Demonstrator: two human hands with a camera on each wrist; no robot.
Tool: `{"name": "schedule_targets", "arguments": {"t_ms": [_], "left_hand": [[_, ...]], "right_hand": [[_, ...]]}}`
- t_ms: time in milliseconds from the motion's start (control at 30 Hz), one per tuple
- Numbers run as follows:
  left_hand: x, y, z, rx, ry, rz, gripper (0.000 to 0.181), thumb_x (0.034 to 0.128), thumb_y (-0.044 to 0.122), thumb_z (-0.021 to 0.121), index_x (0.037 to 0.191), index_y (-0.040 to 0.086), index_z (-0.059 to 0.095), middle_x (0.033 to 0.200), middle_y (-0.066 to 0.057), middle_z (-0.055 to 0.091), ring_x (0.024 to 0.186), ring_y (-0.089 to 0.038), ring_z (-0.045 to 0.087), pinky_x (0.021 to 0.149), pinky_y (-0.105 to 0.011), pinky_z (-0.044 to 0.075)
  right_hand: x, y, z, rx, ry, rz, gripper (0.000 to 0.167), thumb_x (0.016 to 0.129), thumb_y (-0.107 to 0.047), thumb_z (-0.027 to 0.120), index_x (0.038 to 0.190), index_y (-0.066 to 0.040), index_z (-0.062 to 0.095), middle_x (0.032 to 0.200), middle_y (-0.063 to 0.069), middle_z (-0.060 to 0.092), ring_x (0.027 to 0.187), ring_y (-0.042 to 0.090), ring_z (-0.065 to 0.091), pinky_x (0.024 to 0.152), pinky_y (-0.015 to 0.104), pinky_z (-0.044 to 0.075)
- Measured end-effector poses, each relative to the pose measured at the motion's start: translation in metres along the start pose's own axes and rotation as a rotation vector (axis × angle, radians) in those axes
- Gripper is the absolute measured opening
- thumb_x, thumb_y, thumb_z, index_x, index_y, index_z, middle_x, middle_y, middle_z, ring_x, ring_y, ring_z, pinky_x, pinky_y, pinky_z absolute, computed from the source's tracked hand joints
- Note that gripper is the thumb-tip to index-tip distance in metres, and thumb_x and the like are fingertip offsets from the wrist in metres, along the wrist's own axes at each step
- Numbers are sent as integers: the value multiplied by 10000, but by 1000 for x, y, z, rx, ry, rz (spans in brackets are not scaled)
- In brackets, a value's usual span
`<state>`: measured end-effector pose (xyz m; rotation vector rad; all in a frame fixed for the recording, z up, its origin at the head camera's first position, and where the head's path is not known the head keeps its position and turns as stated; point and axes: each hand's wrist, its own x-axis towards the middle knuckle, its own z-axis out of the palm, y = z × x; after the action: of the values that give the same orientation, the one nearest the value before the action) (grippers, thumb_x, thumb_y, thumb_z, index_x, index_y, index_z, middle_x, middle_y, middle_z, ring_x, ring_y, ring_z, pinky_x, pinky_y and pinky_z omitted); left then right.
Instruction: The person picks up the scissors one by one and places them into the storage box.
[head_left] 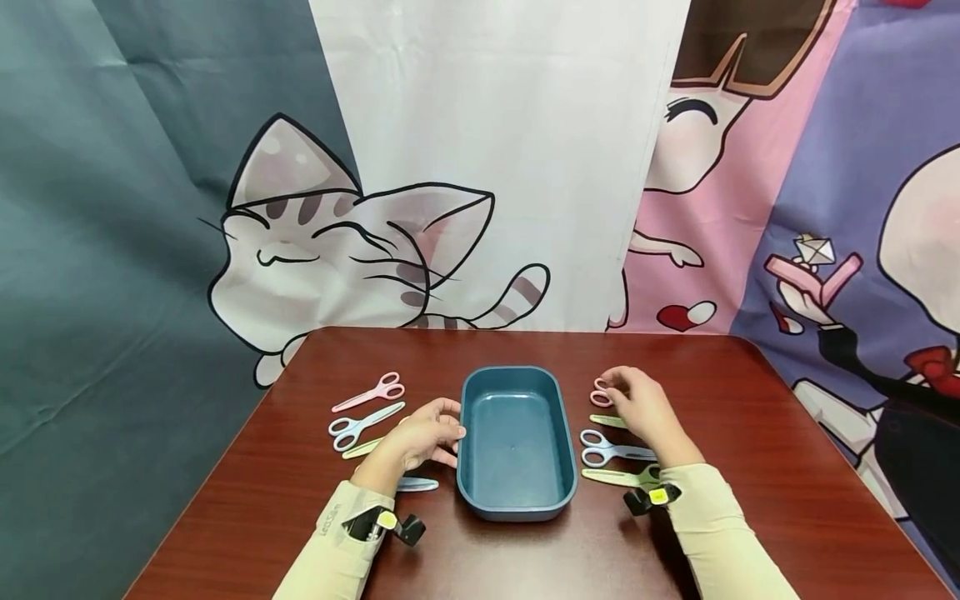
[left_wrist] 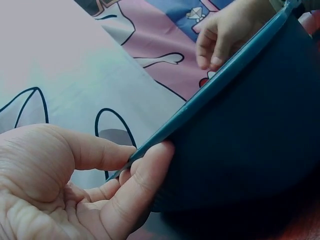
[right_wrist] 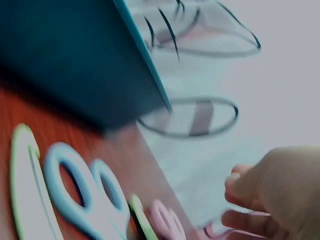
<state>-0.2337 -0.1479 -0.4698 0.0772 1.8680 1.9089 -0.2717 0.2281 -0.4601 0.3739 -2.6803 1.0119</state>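
A blue-teal rectangular bin (head_left: 517,506) stands in the middle of the table. My left hand (head_left: 427,435) pinches its left rim, thumb on one side and fingers on the other, as the left wrist view shows. To the bin's right, my right hand (head_left: 643,406) hovers by the pink scissors (right_wrist: 162,220), its fingers loosely bent with nothing visible between them. Below that hand lie green scissors (head_left: 606,421), blue scissors (head_left: 600,450) and another green pair (head_left: 611,477), partly covered by the right hand and wrist.
Left of the bin lie pink scissors (head_left: 367,393), blue scissors (head_left: 360,427), a green pair (head_left: 362,448) and a blue blade (head_left: 417,484), the last two partly behind the left hand and arm. A cartoon-printed curtain (head_left: 487,167) hangs behind the brown table (head_left: 247,508).
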Motion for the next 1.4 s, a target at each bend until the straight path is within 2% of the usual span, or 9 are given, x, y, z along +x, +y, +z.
{"name": "schedule_targets", "arguments": {"t_ms": [133,233,367,567,733,867,1133,1400], "left_hand": [[-1,-3,0,-11,-11,-9,481,959,-46,563,1379,-46,331,871,-76,582,651,-144,578,545,-314,598],[-2,-5,0,-18,-16,-7,478,960,-48,562,1375,-49,326,863,-77,580,648,-142,578,543,-317,598],[-2,-6,1,-18,-17,-1,475,957,-50,563,1370,-44,328,857,-70,578,650,-145,574,532,-310,593],[-3,-5,1,-6,-17,4,466,956,-56,559,1368,-38,343,877,-85,580,657,-152,583,535,-310,592],[-2,-4,-1,10,-12,7,469,952,-54,555,1369,-44,341,852,-73,571,660,-164,570,526,-303,585],[-1,-4,-3,19,-8,7,474,946,-48,559,1367,-47,341,832,-65,559,655,-163,557,516,-298,579],[-1,-2,-4,23,-5,-7,471,956,-42,551,1378,-45,340,848,-65,558,657,-160,559,526,-301,582],[-1,2,-2,10,-10,2,497,960,-48,546,1402,-50,317,876,-74,572,659,-153,565,539,-300,582]], "right_hand": [[0,21,-8,-146,0,40,262,928,-9,634,1182,55,645,1170,281,610,1093,445,573,976,597,450],[-1,31,-9,-233,-33,75,302,918,-50,658,1202,54,646,1212,311,589,1139,499,542,975,648,424],[-3,40,-2,-307,-70,107,305,910,-103,681,1179,40,670,1201,310,599,1105,520,553,904,671,444],[-5,50,7,-335,-53,151,266,901,-92,675,1134,34,695,1158,296,614,1026,519,566,811,647,472],[-4,53,11,-344,-17,149,179,916,-88,667,1061,3,720,1117,277,620,994,508,562,787,635,471],[-5,54,14,-372,-24,156,102,930,-89,662,996,-24,704,1080,252,603,982,484,548,779,622,465],[-4,56,17,-400,-38,153,93,951,-81,627,1003,-25,680,1074,237,588,990,466,533,777,616,464],[0,55,9,-357,-5,142,132,970,-79,594,1049,0,665,1021,229,611,974,479,544,788,617,454]]}}
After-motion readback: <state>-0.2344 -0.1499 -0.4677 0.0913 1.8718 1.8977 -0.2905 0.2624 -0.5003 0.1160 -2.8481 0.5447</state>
